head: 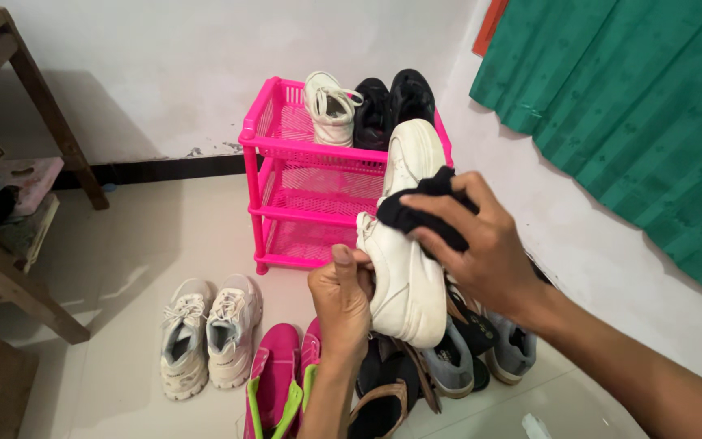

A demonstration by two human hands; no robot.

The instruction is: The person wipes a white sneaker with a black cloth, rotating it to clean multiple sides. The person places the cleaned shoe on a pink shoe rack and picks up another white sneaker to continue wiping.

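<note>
The left hand [341,299] is closed around the heel end of a white sneaker [404,244], holding it up with its toe pointing away, while the right hand [481,244] presses a bunched black cloth [416,213] against the shoe's side, fingers curled over the cloth and the forearm reaching in from the lower right. Judging by this, the wiping of this shoe is under way and not finished. Beyond the hands, the pink plastic rack [286,146] already carries a white sneaker [331,106] and a black pair [392,102] on its top shelf; its two lower shelves hold nothing. Below the hands, much remains on the floor: pink shoes [278,378], grey shoes [513,349] and dark sandals [383,398], with a pale pair of sneakers [209,333] to the left.
</note>
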